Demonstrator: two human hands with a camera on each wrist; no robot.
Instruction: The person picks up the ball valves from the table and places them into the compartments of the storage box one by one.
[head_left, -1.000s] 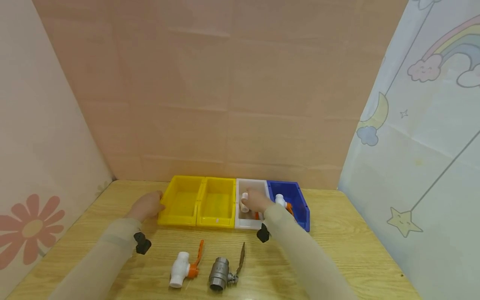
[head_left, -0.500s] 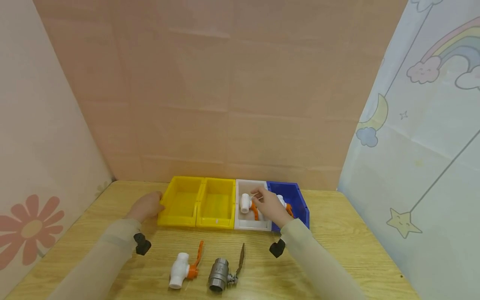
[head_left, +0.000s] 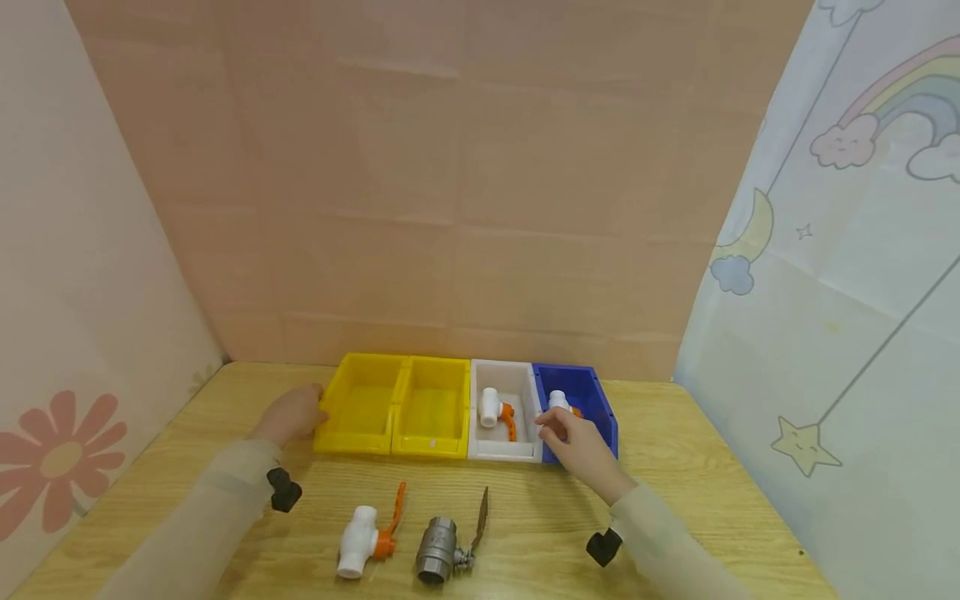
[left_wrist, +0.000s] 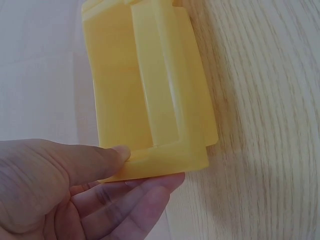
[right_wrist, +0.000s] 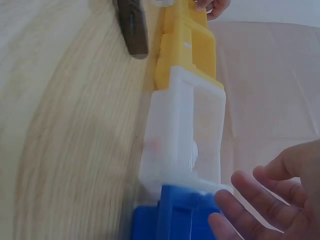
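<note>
My left hand (head_left: 291, 415) grips the left wall of the leftmost yellow bin (head_left: 355, 443). In the left wrist view the thumb lies over the bin's rim and the fingers sit beneath it. My right hand (head_left: 581, 450), fingers loosely bent and holding nothing, hovers over the front of the blue bin (head_left: 577, 379). A white ball valve with an orange handle (head_left: 490, 408) lies in the white bin (head_left: 504, 451). Another white valve (head_left: 557, 400) lies in the blue bin, partly hidden by my right hand.
On the table (head_left: 697, 467), nearer me, lie a white valve with an orange lever (head_left: 360, 542) and a metal ball valve (head_left: 437, 550) with a long handle. A second yellow bin (head_left: 431, 447) stands between the leftmost bin and the white one. Behind the bins rises a covered wall (head_left: 450, 250).
My right hand has let go of the valve in the white bin and moved right and toward me, to above the blue bin. The left hand has stayed on the yellow bin.
</note>
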